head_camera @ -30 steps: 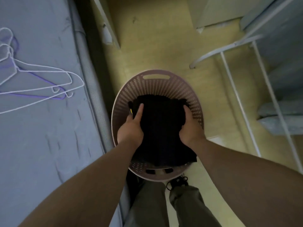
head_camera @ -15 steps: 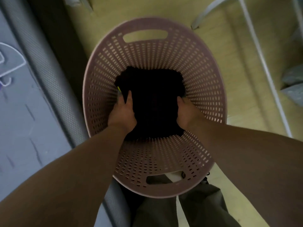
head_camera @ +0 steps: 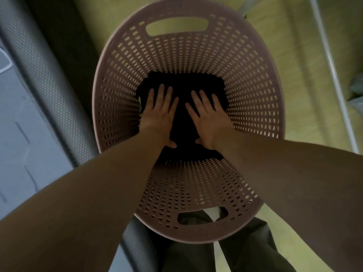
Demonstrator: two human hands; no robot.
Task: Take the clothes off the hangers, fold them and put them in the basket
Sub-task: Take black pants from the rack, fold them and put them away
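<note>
A folded black garment lies flat at the bottom of the pinkish perforated laundry basket. Both my hands are down inside the basket. My left hand presses on the garment's left half with fingers straight and spread. My right hand presses on its right half the same way, palm down. A small yellow-green tag shows at the garment's left edge. No hangers are in view.
The basket stands on a yellowish floor between a grey mattress edge on the left and a white metal rack leg on the right. My trouser legs show below the basket's near handle slot.
My hands lowered the black garment from the basket's rim to its bottom. They let go of its sides and now lie flat on top. The view has moved closer to the basket.
</note>
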